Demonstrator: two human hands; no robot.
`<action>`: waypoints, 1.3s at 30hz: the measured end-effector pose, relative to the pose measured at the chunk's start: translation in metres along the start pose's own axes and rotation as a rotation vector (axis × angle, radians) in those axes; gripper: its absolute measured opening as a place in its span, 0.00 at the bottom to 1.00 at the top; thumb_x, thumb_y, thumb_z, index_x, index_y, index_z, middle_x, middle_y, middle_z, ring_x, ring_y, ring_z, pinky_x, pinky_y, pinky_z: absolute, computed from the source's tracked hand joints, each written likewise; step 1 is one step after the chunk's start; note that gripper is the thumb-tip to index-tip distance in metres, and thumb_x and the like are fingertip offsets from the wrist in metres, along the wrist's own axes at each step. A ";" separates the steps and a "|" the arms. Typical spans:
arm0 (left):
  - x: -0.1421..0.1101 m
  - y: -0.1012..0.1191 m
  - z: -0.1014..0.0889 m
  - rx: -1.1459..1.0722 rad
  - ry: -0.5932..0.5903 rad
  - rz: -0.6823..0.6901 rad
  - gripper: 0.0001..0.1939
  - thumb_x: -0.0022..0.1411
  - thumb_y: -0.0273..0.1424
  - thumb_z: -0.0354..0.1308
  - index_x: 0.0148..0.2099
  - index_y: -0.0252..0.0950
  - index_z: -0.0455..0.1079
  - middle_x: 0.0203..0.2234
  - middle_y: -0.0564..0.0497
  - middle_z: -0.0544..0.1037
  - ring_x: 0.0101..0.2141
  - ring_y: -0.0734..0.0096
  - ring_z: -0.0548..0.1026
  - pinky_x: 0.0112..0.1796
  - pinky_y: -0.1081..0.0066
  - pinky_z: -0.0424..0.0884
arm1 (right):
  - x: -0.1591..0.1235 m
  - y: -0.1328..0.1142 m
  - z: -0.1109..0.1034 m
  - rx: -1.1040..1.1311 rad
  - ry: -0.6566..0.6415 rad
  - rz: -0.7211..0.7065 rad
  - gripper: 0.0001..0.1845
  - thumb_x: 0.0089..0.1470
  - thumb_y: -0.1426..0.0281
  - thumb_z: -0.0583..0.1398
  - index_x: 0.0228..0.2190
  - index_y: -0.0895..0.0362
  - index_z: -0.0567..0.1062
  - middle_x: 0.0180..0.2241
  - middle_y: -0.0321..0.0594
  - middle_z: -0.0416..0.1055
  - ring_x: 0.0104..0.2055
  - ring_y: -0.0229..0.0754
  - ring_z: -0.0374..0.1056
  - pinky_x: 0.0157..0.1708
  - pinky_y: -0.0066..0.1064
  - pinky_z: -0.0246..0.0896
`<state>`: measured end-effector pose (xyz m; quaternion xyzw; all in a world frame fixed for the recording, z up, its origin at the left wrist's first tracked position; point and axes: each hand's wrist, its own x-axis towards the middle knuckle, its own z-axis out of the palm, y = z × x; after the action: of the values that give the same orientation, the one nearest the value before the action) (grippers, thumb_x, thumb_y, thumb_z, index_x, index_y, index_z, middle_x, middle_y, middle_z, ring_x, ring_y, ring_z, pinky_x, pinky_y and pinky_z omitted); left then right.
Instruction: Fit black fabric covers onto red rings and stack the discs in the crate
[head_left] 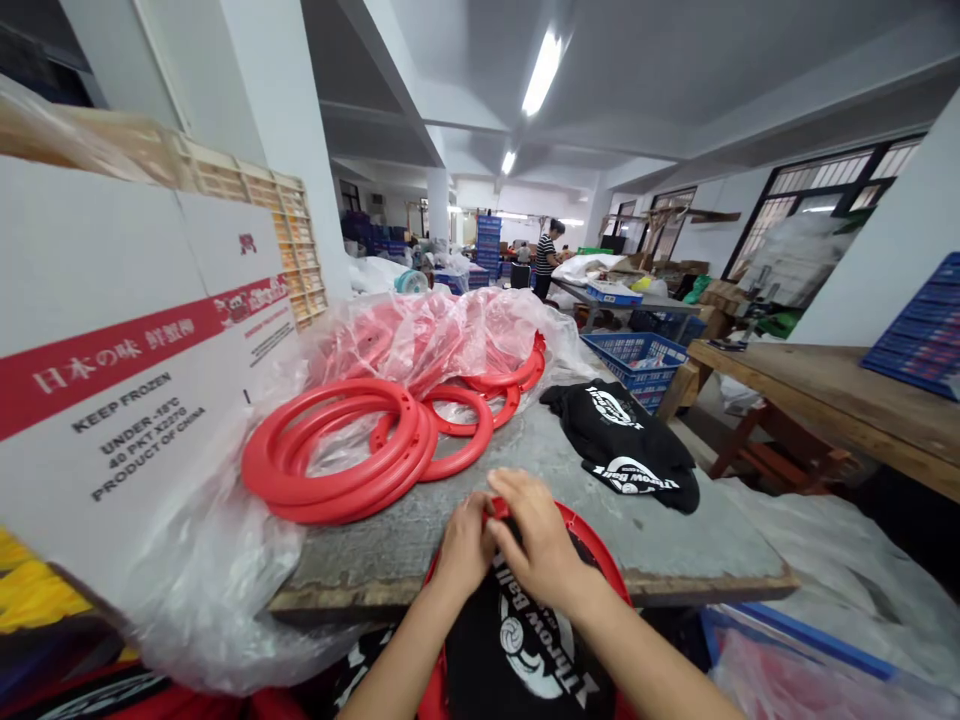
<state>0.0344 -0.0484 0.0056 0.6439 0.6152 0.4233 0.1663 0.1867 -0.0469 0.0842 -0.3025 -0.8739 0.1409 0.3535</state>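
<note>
Both my hands meet at the far rim of a red plastic ring (pixel 596 545) that carries a black printed cloth (pixel 525 640) with a white logo. My left hand (pixel 463 545) grips the rim and cloth edge with curled fingers. My right hand (pixel 534 535) lies over it, fingers bent down onto the same edge. The ring rests at the near edge of a grey worktable (pixel 675 540).
Several loose red rings (pixel 352 450) lie stacked on the table, more in a clear plastic bag (pixel 450 340). Folded black cloths (pixel 630 445) lie to the right. A white carton (pixel 112 370) stands left. Blue crates (pixel 637 360), a wooden bench (pixel 825 395) and a distant person (pixel 546 258) are beyond.
</note>
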 end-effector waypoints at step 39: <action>-0.004 0.038 -0.018 0.190 -0.209 -0.150 0.03 0.60 0.28 0.62 0.33 0.38 0.71 0.62 0.44 0.68 0.62 0.51 0.66 0.63 0.46 0.58 | -0.033 0.071 -0.012 -0.239 -0.195 0.676 0.21 0.66 0.58 0.58 0.54 0.56 0.72 0.51 0.48 0.72 0.52 0.53 0.69 0.49 0.40 0.63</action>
<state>0.0460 -0.0649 0.0423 0.6497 0.6780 0.2802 0.1992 0.2441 -0.0121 0.0422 -0.5981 -0.7647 0.1750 0.1642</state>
